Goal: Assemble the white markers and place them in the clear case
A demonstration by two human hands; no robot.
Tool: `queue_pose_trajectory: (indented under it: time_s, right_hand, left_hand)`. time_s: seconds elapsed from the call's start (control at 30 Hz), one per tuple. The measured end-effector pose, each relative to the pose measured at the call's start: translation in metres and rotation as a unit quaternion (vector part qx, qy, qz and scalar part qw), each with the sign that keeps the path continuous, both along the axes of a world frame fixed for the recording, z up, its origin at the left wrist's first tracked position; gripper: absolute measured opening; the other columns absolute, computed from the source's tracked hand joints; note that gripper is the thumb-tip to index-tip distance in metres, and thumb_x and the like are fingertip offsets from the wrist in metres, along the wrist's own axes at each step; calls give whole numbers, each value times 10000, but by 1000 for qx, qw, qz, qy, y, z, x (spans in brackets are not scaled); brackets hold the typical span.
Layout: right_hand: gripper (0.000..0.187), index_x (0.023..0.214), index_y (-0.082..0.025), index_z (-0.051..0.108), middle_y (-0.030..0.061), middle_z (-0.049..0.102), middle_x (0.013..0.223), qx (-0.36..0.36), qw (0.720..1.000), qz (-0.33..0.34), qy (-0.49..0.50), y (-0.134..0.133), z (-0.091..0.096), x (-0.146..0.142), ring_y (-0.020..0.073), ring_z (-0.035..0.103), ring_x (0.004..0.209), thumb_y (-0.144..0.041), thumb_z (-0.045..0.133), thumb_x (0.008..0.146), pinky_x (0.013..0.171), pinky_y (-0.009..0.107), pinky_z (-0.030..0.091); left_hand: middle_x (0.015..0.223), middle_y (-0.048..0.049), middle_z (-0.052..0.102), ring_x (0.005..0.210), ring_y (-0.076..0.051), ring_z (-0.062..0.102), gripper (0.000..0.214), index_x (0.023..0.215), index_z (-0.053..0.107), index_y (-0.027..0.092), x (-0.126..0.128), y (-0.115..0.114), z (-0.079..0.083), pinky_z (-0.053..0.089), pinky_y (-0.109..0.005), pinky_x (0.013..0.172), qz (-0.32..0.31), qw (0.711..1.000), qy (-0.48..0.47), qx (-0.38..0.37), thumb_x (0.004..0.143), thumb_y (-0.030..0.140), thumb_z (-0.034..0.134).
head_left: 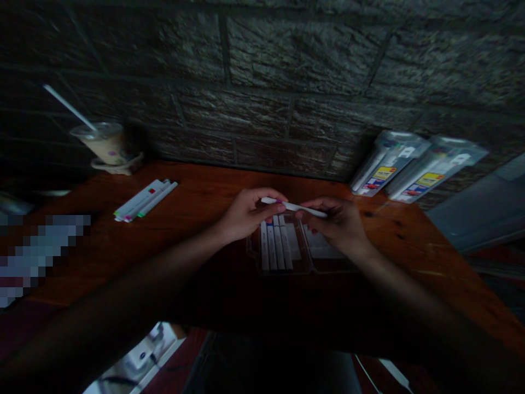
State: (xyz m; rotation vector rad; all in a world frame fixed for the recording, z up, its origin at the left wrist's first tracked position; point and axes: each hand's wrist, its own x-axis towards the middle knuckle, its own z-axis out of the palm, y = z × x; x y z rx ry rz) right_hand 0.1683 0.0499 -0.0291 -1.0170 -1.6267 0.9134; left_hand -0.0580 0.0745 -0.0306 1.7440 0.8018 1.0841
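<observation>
A white marker pen [293, 207] with a purple band near its left end lies level between both my hands. My left hand [248, 214] pinches it near that band with thumb and fingers. On its other end, my right hand [338, 220] is closed with thumb and fingertips. Below them an open clear plastic case [308, 262] rests on the wooden table. Several white markers [276, 245] stand side by side in its left half. The right half is partly covered by my right hand and forearm.
A pile of white markers [145, 200] lies at the left. Behind it a drink cup [104, 143] with a straw sits in a holder [118, 164]. Two upright clear marker cases [371, 174] stand at the back right, against the stone-block wall [262, 126].
</observation>
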Motion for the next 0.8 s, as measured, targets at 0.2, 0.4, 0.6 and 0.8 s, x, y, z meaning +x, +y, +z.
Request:
queue_pose_trajectory:
  time_s: [0.2, 0.4, 0.6, 0.8]
  right_hand:
    - [223, 951, -245, 842, 3, 771, 706, -38, 998, 2, 47, 1, 1, 0, 110, 586, 472, -389, 882, 787, 449, 259, 488]
    - [227, 932, -231, 841, 44, 819, 795, -87, 990, 26, 109, 1, 5, 0, 135, 656, 516, -414, 867, 801, 466, 266, 520]
    - [241, 950, -210, 838, 72, 840, 852, -146, 972, 58, 176, 1, 8, 0, 139, 686, 520, -397, 862, 800, 460, 251, 509]
    - [298, 995, -199, 830, 97, 846, 901, -164, 966, 77, 187, 1, 9, 0, 156, 698, 541, -426, 848, 803, 471, 270, 518]
  left_hand:
    - [588, 38, 583, 480, -90, 492, 129, 1013, 740, 212, -2, 1, 2, 358, -222, 459, 19, 1000, 2, -17, 936, 309, 704]
    - [575, 33, 576, 483, -95, 489, 176, 1021, 735, 195, -2, 4, 0, 360, -229, 472, 30, 999, 1, -22, 942, 344, 684]
    - [580, 28, 577, 495, -103, 487, 198, 1015, 724, 180, -2, 5, 0, 366, -238, 481, 36, 999, -11, -25, 940, 358, 679]
    - [575, 28, 566, 510, -107, 494, 179, 979, 717, 184, -2, 3, 4, 384, -249, 507, 38, 999, -23, -28, 937, 355, 680]
